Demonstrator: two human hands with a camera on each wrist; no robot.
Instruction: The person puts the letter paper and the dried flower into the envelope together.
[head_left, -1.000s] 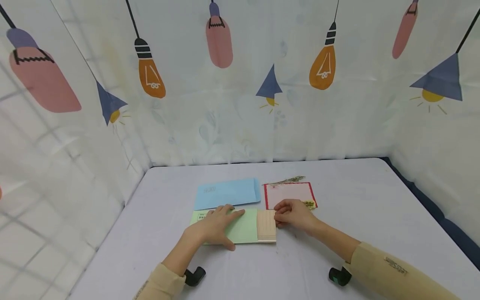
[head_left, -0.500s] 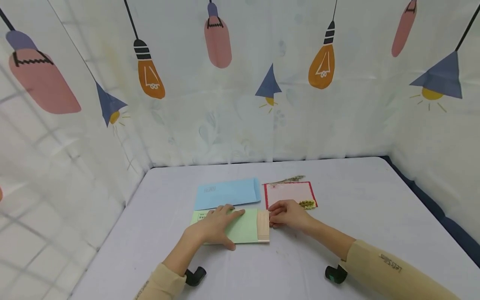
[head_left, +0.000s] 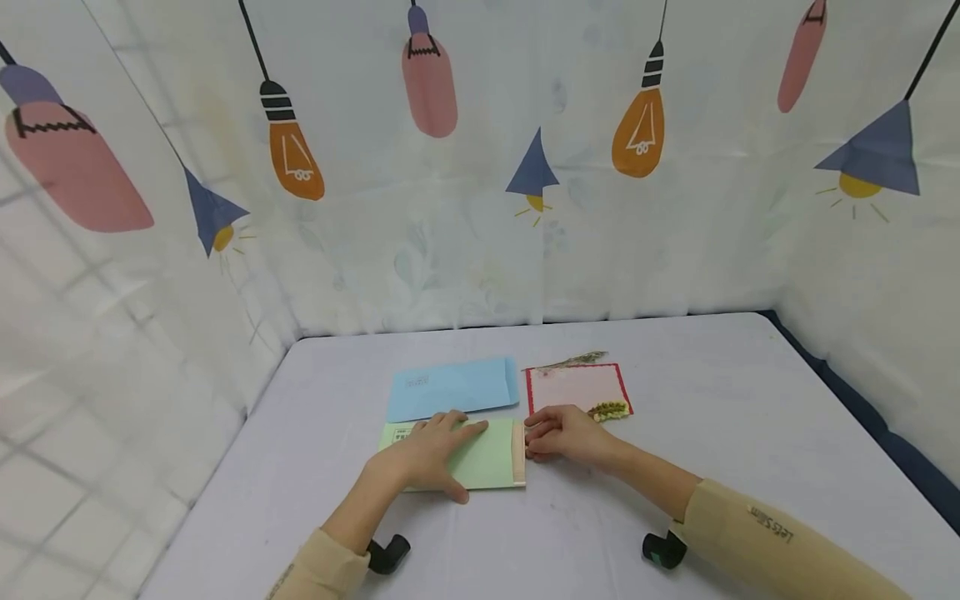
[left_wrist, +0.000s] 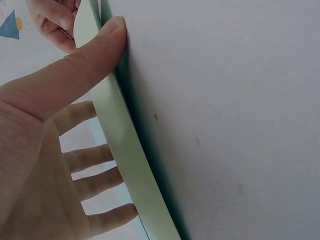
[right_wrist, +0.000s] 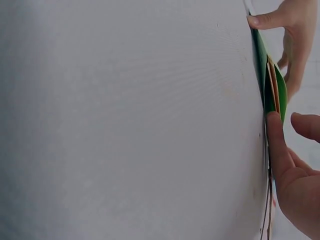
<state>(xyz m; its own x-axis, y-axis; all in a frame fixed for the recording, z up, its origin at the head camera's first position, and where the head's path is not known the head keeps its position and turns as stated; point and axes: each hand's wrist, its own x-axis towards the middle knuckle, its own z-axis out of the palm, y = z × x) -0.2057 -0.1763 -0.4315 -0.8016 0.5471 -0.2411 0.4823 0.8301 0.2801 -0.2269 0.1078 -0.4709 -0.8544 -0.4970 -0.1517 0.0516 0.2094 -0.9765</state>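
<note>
A pale green envelope [head_left: 491, 462] lies flat on the white table, its open end to the right. A strip of folded beige lined letter paper [head_left: 518, 454] shows at that end. My left hand [head_left: 427, 454] rests spread over the envelope, thumb at its near edge [left_wrist: 135, 160]. At the open end my right hand [head_left: 568, 433] touches the paper with its fingertips. In the right wrist view, one finger of the right hand [right_wrist: 295, 185] meets the layered paper [right_wrist: 272, 85] between the envelope's parted sides; the thumb stands away from it.
Behind the green envelope lies a blue envelope [head_left: 453, 390]. To its right is a pink card with a red border [head_left: 573, 382], with a dried sprig [head_left: 577, 360] at its far edge. Small yellow dried flowers [head_left: 609, 411] lie on its near right corner.
My right hand has moved left, and the beige paper has slid further into the green envelope, leaving a narrow strip outside. The left hand has stayed in place.
</note>
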